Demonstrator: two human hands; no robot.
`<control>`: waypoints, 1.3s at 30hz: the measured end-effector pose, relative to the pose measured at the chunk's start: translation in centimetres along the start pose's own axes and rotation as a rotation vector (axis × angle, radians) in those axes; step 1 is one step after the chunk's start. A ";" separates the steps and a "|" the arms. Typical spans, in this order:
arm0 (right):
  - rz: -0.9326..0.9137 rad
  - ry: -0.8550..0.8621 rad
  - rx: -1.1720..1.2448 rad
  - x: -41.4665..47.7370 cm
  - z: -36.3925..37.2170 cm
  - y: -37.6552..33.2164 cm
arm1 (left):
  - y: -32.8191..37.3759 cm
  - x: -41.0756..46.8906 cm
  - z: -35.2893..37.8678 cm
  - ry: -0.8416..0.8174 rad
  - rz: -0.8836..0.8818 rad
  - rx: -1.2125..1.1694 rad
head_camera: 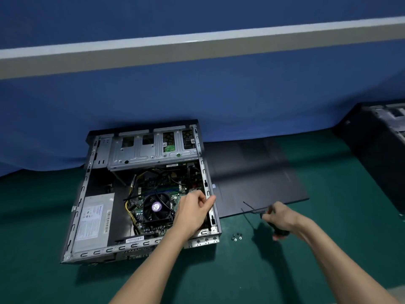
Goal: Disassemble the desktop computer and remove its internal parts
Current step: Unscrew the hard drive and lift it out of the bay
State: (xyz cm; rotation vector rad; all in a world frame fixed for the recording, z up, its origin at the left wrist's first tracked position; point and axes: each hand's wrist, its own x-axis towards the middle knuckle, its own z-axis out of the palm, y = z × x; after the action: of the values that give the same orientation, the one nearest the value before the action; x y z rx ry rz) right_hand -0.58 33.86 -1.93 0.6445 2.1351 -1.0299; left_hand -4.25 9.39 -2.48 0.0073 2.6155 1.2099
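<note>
An open desktop computer case [83,189] lies flat on a green mat. Inside it sit a grey power supply [94,220] at the left, a black CPU fan [157,207] on the motherboard, and a metal drive cage [151,148] at the back. My left hand [192,212] reaches over the case's right wall, its thumb outside the rim and its fingers curled inside. My right hand [279,218] grips the black handle of a screwdriver [254,209], whose shaft points left over the mat. The shaft looks blurred.
The removed black side panel [258,172] lies flat to the right of the case. Several small screws [236,236] sit on the mat near the case's front right corner. Another dark computer case [381,150] stands at the far right. A blue cloth wall rises behind.
</note>
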 end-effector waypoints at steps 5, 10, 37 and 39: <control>-0.310 0.080 0.252 -1.0 -3.1 -6.0 | 2.0 1.4 -1.4 0.102 0.028 0.096; -0.473 0.047 0.470 -1.0 -3.5 -12.3 | 3.4 3.1 -3.2 0.202 -0.012 0.088; -0.730 0.297 0.754 5.1 5.7 -24.2 | -5.7 9.5 -10.1 0.384 0.038 0.307; -0.735 0.299 0.748 5.1 5.8 -24.3 | -5.8 9.5 -10.2 0.380 0.043 0.301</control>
State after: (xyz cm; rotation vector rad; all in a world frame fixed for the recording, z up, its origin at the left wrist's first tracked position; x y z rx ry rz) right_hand -18.16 16.17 3.23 0.3280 2.2593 -2.3156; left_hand -15.20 -0.97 -2.73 -0.1209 3.1207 0.8891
